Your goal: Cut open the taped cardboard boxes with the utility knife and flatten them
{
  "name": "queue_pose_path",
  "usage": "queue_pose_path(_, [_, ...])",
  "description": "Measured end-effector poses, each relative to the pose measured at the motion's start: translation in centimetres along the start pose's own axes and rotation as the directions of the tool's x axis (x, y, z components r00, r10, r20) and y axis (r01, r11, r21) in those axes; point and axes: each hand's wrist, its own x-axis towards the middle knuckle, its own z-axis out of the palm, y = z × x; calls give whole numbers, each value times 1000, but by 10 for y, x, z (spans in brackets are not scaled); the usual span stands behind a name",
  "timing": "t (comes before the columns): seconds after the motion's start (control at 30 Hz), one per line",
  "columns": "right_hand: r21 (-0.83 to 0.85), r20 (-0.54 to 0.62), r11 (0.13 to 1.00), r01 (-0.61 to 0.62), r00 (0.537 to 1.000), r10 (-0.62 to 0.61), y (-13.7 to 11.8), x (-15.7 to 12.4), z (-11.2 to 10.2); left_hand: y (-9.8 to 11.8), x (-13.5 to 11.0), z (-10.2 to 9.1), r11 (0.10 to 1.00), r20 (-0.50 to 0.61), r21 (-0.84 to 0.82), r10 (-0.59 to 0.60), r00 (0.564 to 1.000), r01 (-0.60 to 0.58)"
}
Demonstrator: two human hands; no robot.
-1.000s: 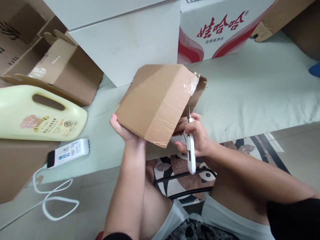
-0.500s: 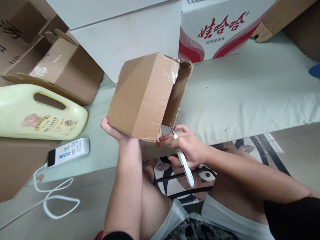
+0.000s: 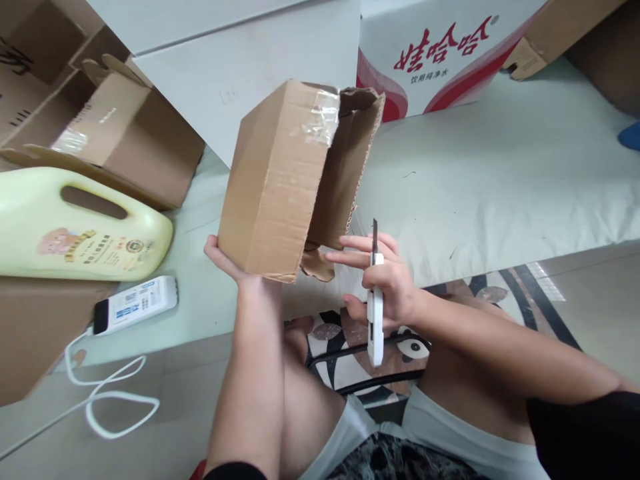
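Note:
A brown cardboard box [image 3: 280,180] is held up tilted, with clear tape on its upper edge and an opening with ragged cut edges on its right side. My left hand [image 3: 233,263] grips the box from below at its lower left; the thumb shows and the other fingers are hidden behind it. In my right hand [image 3: 385,280] is a white utility knife [image 3: 376,307], its dark blade out and pointing up. The index and middle fingers of that hand stretch toward the torn lower flap [image 3: 319,265] by the opening.
A pale yellow jug [image 3: 115,233] and a white power bank [image 3: 137,307] with a cable lie at left, near cardboard boxes [image 3: 155,133]. White cartons [image 3: 295,60] stand behind on the green-covered surface [image 3: 500,180]. A patterned stool [image 3: 345,353] is below.
The box has turned so its opening shows more. My right hand has moved slightly right, away from the box edge, and the knife has swung upright.

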Motion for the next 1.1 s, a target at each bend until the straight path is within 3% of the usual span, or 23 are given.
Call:
queue_pose_path(0.13, [-58, 27, 995, -81, 996, 83, -5, 5, 2, -8, -7, 10, 1000, -33, -3, 22, 999, -22])
queue_pose_path(0.3, [-81, 33, 981, -176, 983, 180, -8, 8, 6, -19, -12, 12, 998, 157, 54, 15, 987, -24])
queue_pose_path(0.53, [111, 78, 918, -381, 924, 374, -3, 10, -1, -22, -8, 9, 996, 199, 90, 12, 980, -30])
queue_pose_path(0.7, [389, 98, 748, -537, 832, 547, 7, 8, 2, -22, -7, 5, 988, 156, 153, -18, 988, -6])
queue_pose_path(0.8, [515, 94, 664, -542, 806, 585, 11, 7, 6, -21, -6, 3, 986, 92, 168, -24, 996, 9])
queue_pose_path(0.93, [563, 80, 656, -503, 823, 562, 16, 10, 4, -22, -5, 3, 980, -22, 190, -52, 998, 56])
queue_pose_path(1.1, [562, 4, 666, -491, 807, 591, 19, 16, 2, -23, -5, 3, 973, 16, 220, -78, 997, 72])
